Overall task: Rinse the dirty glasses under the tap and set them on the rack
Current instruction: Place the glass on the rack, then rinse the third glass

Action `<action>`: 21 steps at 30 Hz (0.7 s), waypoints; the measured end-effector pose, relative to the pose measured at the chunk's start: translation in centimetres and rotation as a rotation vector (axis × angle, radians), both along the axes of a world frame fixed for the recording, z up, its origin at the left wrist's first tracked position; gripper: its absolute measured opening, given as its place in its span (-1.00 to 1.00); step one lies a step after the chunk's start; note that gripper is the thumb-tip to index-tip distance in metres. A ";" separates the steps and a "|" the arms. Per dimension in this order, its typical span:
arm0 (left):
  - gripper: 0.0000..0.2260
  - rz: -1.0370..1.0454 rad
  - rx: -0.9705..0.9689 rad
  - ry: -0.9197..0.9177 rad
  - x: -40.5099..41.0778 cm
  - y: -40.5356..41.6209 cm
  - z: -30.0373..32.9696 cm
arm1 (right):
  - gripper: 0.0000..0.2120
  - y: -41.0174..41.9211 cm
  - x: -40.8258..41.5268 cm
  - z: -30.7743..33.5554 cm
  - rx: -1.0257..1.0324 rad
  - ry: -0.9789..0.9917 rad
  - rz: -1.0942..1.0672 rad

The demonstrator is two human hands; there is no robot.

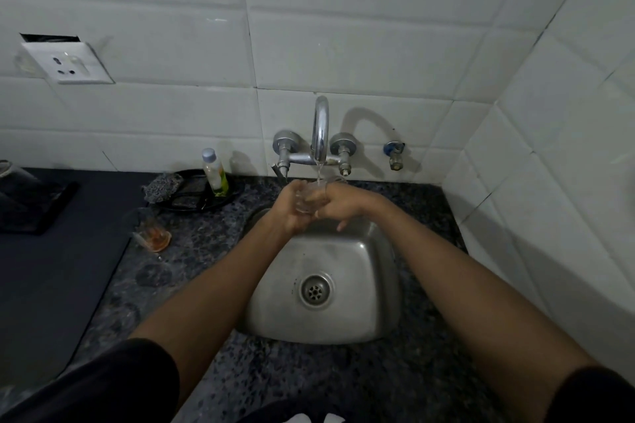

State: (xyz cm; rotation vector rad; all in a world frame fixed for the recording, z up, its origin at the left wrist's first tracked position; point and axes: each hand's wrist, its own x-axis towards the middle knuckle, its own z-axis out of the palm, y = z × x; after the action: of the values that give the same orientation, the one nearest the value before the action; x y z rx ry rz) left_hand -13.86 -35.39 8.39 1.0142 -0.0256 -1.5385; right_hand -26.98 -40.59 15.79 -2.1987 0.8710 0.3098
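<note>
Your two hands meet over the back edge of the square stainless-steel sink, right beneath the curved chrome tap, which is running a thin stream of water. Between them you hold a small clear drinking glass, and the stream falls into it. Your left hand has its grip curled round the near side of the glass. Your right hand wraps the far side, though one finger hangs loose below. On the dark speckled stone counter to the left of the sink lies a second clear glass with orange-brown residue, well apart from your hands. Behind it a black tray carries a grey scouring pad and a small bottle with green and yellow label. A white wall socket sits on the tiles.
</note>
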 end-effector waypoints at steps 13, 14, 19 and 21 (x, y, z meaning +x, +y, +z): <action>-0.80 -0.095 0.055 -0.091 1.1 -1.6 -2.0 | -0.82 2.0 1.0 0.4 -0.501 0.096 0.021; -0.77 -0.079 0.060 -0.077 0.8 -1.2 -1.4 | -0.89 2.0 1.2 0.8 -0.466 0.092 0.017; -0.57 -0.095 0.066 -0.026 0.6 -0.7 -0.6 | -0.87 2.4 1.5 1.4 -0.642 0.241 0.214; -0.62 -0.134 0.053 -0.025 0.8 -0.8 -0.2 | -0.77 2.8 1.6 1.1 -0.774 0.257 0.284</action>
State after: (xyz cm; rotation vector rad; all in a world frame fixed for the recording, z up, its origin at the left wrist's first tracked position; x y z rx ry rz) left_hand -13.03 -36.22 8.15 1.0922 -0.0718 -1.6549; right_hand -25.37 -37.82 16.91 -3.0677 0.9102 0.4521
